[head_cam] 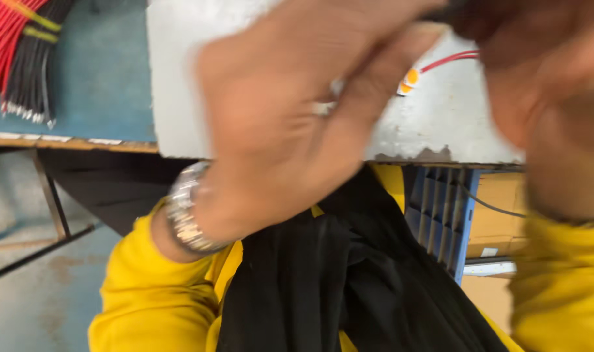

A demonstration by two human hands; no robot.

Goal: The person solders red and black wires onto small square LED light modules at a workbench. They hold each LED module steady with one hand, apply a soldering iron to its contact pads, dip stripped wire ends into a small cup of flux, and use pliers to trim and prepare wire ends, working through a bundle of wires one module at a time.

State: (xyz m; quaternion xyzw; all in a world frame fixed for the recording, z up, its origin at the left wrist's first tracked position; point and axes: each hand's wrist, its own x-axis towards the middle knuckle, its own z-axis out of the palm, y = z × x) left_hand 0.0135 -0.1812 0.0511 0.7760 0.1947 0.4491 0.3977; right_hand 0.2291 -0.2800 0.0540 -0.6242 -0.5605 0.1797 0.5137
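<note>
Head view: both hands raised close to the lens, blurred.
Left hand (290, 124): fingers curled, pinching; contents unclear.
Right hand (545, 85): closed state unclear, at upper right.
Red wire (448, 61): with orange connector (409, 81), between hands, held taut above white slab (179, 78).
Wire bundles (19, 58): upper left, set aside.

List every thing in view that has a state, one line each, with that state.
left hand: raised close to the camera, blurred, ring on one finger, grip cannot be told
right hand: raised, blurred, grip cannot be told
red wire: lying on the grey block, orange piece at its end
wire bundle: red and black, banded, lying on the blue bench
wristwatch: worn on the left wrist
</note>
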